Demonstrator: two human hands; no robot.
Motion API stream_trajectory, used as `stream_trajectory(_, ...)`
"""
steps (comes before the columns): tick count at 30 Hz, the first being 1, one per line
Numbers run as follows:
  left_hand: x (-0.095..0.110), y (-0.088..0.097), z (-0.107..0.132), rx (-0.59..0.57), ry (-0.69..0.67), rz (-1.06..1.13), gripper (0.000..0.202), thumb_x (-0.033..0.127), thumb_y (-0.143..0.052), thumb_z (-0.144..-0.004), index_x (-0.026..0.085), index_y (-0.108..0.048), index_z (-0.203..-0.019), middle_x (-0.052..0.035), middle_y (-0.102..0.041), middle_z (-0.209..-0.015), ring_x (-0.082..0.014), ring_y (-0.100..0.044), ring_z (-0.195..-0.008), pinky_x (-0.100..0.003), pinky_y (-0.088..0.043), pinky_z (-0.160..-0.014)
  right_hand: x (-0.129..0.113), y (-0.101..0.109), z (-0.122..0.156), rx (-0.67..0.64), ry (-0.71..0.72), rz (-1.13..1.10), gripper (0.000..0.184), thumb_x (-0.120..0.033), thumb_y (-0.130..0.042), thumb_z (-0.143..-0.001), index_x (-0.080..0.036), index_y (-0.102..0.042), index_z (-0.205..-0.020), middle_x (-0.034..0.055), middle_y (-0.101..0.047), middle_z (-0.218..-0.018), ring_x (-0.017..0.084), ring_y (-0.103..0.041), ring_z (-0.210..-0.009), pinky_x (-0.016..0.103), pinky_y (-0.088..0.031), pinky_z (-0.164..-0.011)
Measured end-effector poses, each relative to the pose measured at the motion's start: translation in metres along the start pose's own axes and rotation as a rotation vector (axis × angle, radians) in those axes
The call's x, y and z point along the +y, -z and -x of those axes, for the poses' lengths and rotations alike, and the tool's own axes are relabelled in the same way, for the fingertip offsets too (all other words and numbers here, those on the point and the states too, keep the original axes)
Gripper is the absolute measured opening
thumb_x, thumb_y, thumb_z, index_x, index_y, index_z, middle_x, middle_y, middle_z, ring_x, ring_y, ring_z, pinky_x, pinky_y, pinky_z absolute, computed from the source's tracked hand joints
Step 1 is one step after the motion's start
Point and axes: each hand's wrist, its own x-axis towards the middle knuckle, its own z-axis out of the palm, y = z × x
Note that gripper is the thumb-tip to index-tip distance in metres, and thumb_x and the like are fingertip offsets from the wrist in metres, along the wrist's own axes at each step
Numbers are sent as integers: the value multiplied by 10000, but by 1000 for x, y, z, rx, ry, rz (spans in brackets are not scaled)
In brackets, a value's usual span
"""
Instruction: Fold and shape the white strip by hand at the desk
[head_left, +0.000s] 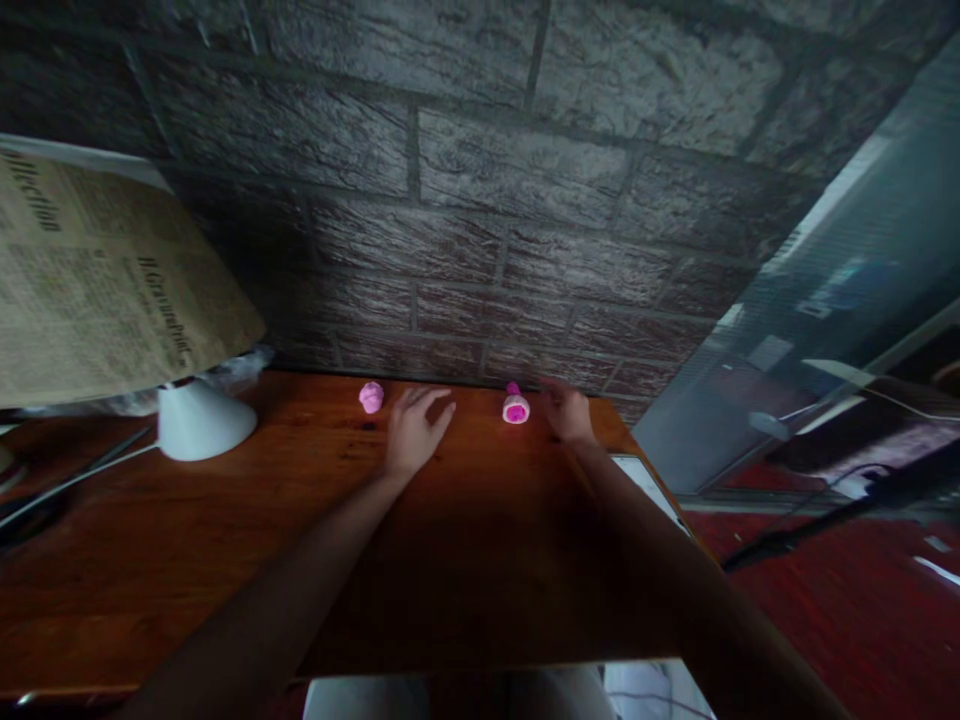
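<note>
The left hand (412, 430) is laid on the bench (480, 560), fingers spread; on the right hand (568, 413), blurred, they cannot be told. The toy (516, 408) beside it should be pinched squarely.

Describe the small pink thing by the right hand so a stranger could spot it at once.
Start at the wooden table against the brick wall and look along its far edge. Of two small pink things there, the pink-and-white piece is the right one, beside the right hand. Unlike the plain pink lump left of the left hand, it has a whitish body and bright pink centre.
</note>
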Motion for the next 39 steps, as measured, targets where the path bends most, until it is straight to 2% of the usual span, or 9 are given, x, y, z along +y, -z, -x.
stream_trajectory(4, -17, 13, -7, 48, 60, -293, 409, 361, -654, -809, 155, -658, -1162, -158, -632, -1288, -340, -530, -1248, -508, -382, -1078, -36, 5, 30, 86, -73, -140, 238, -269, -506, -893, -185, -721, -950, 83, -763, -922, 207, -718, -809, 265, -511, -740)
stream_trajectory(7, -33, 13, -7, -77, 235, -262, 438, 315, -634, -799, 152, -635, -1206, -142, -689, -1193, -313, -633, -1122, -448, -472, -1004, -73, 0, 57, 27, 54, -272, 368, -438, -485, -923, -196, -669, -716, 6, -669, -650, 146, -640, -605, 218, -443, -626)
stream_trajectory(11, -38, 10, -6, -97, 246, -100, 405, 332, -595, -814, 137, -655, -1165, -133, -699, -1184, -279, -650, -1102, -419, -470, -1017, -101, -15, 89, -100, 216, -323, 528, -491, -476, -926, -195, -421, -493, -37, -444, -465, 82, -406, -433, 223, -294, -497)
stream_trajectory(15, -26, 6, 0, -118, 247, 128, 476, 431, -669, -779, 144, -651, -1158, -136, -711, -1136, -267, -671, -1028, -414, -495, -967, -101, -25, 100, -267, 271, -391, 530, -475, -471, -940, -191, -383, -501, -42, -437, -479, 81, -384, -457, 230, -279, -508)
stream_trajectory(20, -1, 0, 5, -80, 296, 370, 546, 383, -783, -686, 160, -630, -1160, -109, -673, -1164, -236, -639, -1069, -390, -466, -995, -91, -23, 93, -337, 161, -403, 495, -478, -487, -926, -204, -476, -514, -19, -543, -499, 106, -469, -474, 233, -343, -530)
stream_trajectory(24, 17, -4, 4, -115, 517, 673, 438, 340, -807, -665, 190, -613, -1028, -29, -689, -977, -175, -664, -865, -310, -531, -783, -83, -19, 88, -324, 16, -501, 433, -493, -469, -927, -220, -603, -618, 9, -630, -554, 136, -580, -501, 226, -398, -507)
stream_trajectory(32, 35, -2, 3, -124, 901, 1193, 324, 222, -800, -681, 193, -631, -955, -46, -708, -1057, -168, -675, -954, -281, -498, -833, -77, -17, 84, -356, -114, -516, 448, -539, -451, -927, -201, -656, -717, 19, -638, -561, 144, -592, -454, 232, -413, -456)
stream_trajectory(36, 35, 1, 1, -152, 1068, 1271, 339, 366, -818, -699, 161, -620, -881, 11, -653, -793, -76, -609, -649, -204, -486, -645, -79, -18, 83, -364, -131, -491, 475, -570, -457, -921, -199, -663, -708, 24, -635, -553, 155, -603, -463, 239, -418, -454)
stream_trajectory(39, 36, 1, 1, -180, 1087, 1282, 450, 419, -864, -624, 163, -515, -746, 71, -527, -618, -17, -441, -459, -138, -332, -446, -78, -18, 84, -382, -149, -491, 495, -598, -455, -915, -199, -684, -733, 29, -633, -549, 164, -606, -460, 245, -422, -440)
